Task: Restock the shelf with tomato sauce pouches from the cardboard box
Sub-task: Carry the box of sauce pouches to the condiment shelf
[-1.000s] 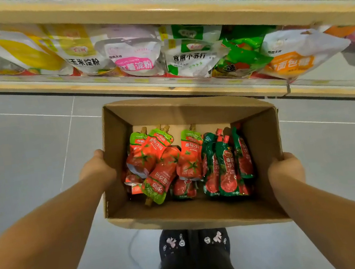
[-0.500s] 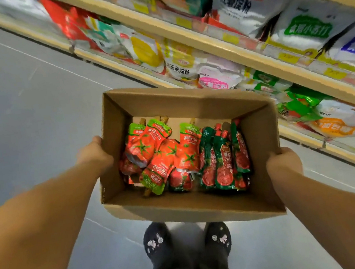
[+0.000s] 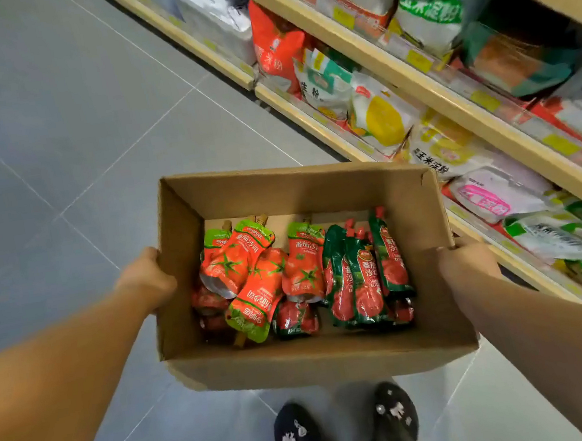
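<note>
A: Where are the tomato sauce pouches found?

B: Inside the cardboard box, carried at centre; the left hand is clamped on its 9 o'clock wall, the right hand on its 3 o'clock wall. The shelf is seen toward 2 o'clock.

A: How are they likely handled?

B: Probably light, soft and slippery; each is best pinched near the stiff spout.
</note>
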Demonstrator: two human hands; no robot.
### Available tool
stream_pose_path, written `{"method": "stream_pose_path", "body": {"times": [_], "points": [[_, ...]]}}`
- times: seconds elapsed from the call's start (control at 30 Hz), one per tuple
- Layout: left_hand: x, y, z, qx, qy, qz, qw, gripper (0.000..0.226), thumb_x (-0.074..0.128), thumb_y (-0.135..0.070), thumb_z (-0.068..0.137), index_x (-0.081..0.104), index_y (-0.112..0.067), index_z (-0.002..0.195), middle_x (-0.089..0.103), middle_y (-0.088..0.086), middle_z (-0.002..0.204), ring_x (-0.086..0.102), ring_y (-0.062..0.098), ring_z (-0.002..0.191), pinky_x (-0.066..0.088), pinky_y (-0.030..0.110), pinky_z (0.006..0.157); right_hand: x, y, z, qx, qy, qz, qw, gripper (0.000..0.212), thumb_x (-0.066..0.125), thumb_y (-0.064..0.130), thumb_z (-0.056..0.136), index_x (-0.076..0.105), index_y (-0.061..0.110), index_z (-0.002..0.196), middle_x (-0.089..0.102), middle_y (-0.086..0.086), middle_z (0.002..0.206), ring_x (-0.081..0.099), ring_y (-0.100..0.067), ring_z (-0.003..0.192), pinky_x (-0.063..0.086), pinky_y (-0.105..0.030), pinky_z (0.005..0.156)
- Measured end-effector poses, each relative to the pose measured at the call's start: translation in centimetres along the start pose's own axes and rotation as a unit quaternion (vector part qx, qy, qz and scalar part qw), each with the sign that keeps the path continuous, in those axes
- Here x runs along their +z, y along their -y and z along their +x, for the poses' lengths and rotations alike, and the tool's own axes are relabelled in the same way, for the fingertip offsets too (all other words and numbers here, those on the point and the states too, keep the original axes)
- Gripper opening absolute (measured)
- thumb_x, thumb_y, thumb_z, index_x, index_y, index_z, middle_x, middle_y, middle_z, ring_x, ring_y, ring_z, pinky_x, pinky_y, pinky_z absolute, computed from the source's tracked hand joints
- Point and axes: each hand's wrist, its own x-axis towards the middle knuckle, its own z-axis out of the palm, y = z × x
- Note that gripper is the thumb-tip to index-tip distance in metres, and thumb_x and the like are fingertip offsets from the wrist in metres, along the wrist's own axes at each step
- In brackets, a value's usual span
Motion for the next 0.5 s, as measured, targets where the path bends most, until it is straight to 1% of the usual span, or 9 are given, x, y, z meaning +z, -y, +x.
{"method": "stream_pose_path", "body": {"times": [0.03, 0.07, 0.1, 0.17, 0.3, 0.37, 0.4, 0.43, 0.5], "points": [[-1.1, 1.1, 1.1, -0.008, -0.004, -0.002, 1.0, 0.046, 0.053, -0.008, 0.081, 0.042, -0.012, 0.125, 0.053, 0.011, 0.088, 0.057, 0.029, 0.069, 0.051, 0.03, 0.046, 1.1, 1.7, -0.1, -0.007, 0.009, -0.001, 1.0, 0.017, 0.045, 0.024, 0.085, 0.061, 0.026, 0.093, 0.061, -0.004, 0.072, 0.059, -0.027, 0.067, 0.046, -0.03, 0.059], [-2.1, 1.9, 2.3, -0.015, -0.009, -0.001, 1.0, 0.046, 0.053, -0.008, 0.081, 0.042, -0.013, 0.125, 0.051, 0.008, 0.083, 0.055, 0.026, 0.064, 0.048, 0.026, 0.042, 2.1, 3.3, -0.2, -0.012, 0.015, -0.004, 1.0, 0.017, 0.045, 0.023, 0.085, 0.06, 0.026, 0.091, 0.062, -0.004, 0.072, 0.058, -0.026, 0.066, 0.046, -0.029, 0.058], [-3.2, 2.7, 3.5, -0.028, -0.012, -0.004, 1.0, 0.046, 0.053, -0.009, 0.082, 0.041, -0.014, 0.126, 0.051, 0.007, 0.082, 0.056, 0.027, 0.064, 0.047, 0.026, 0.042, 3.3, 5.0, 0.0, -0.016, 0.021, -0.011, 1.0, 0.018, 0.045, 0.022, 0.084, 0.061, 0.025, 0.091, 0.062, -0.004, 0.072, 0.058, -0.025, 0.065, 0.045, -0.027, 0.056], [-4.7, 3.3, 5.2, -0.038, -0.013, -0.011, 0.999, 0.048, 0.053, -0.01, 0.082, 0.04, -0.016, 0.127, 0.052, 0.009, 0.09, 0.059, 0.031, 0.074, 0.049, 0.028, 0.046, 4.9, 7.8, 0.1, -0.031, 0.028, -0.024, 0.999, 0.021, 0.044, 0.022, 0.084, 0.062, 0.021, 0.095, 0.062, -0.005, 0.073, 0.057, -0.025, 0.065, 0.042, -0.026, 0.054], [-8.3, 5.8, 9.5, -0.076, -0.018, -0.044, 0.996, 0.046, 0.052, -0.007, 0.082, 0.041, -0.016, 0.126, 0.053, 0.011, 0.092, 0.058, 0.033, 0.078, 0.048, 0.028, 0.045, 9.4, 15.2, 0.8, -0.062, 0.04, -0.05, 0.996, 0.024, 0.045, 0.024, 0.087, 0.063, 0.022, 0.103, 0.065, -0.006, 0.08, 0.06, -0.03, 0.074, 0.051, -0.034, 0.07], [-10.8, 6.8, 11.8, -0.088, -0.027, -0.053, 0.994, 0.047, 0.051, -0.007, 0.082, 0.04, -0.016, 0.127, 0.053, 0.012, 0.092, 0.058, 0.034, 0.078, 0.047, 0.028, 0.045, 11.5, 19.6, 0.9, -0.083, 0.037, -0.063, 0.994, 0.024, 0.046, 0.024, 0.089, 0.063, 0.023, 0.105, 0.065, -0.006, 0.083, 0.06, -0.03, 0.078, 0.052, -0.037, 0.073], [-12.0, 7.1, 12.9, -0.094, -0.034, -0.061, 0.993, 0.048, 0.051, -0.007, 0.082, 0.04, -0.016, 0.128, 0.053, 0.012, 0.091, 0.058, 0.034, 0.077, 0.046, 0.028, 0.045, 12.4, 21.7, 0.9, -0.095, 0.036, -0.067, 0.993, 0.024, 0.047, 0.025, 0.089, 0.063, 0.022, 0.106, 0.064, -0.005, 0.082, 0.059, -0.029, 0.075, 0.051, -0.034, 0.069], [-13.3, 7.5, 14.1, -0.102, -0.036, -0.07, 0.992, 0.047, 0.051, -0.007, 0.082, 0.04, -0.015, 0.127, 0.053, 0.012, 0.089, 0.058, 0.034, 0.076, 0.046, 0.028, 0.045, 13.2, 24.1, 1.1, -0.105, 0.034, -0.072, 0.991, 0.024, 0.047, 0.026, 0.089, 0.063, 0.022, 0.107, 0.061, -0.003, 0.077, 0.057, -0.025, 0.069, 0.046, -0.029, 0.061], [-16.1, 8.4, 16.5, -0.116, -0.037, -0.076, 0.99, 0.044, 0.052, -0.008, 0.082, 0.041, -0.015, 0.124, 0.052, 0.011, 0.085, 0.057, 0.033, 0.072, 0.045, 0.028, 0.044, 15.1, 29.2, 1.1, -0.126, 0.029, -0.089, 0.988, 0.023, 0.049, 0.026, 0.089, 0.062, 0.023, 0.106, 0.053, 0.002, 0.067, 0.047, -0.017, 0.057, 0.031, -0.022, 0.05]]}}
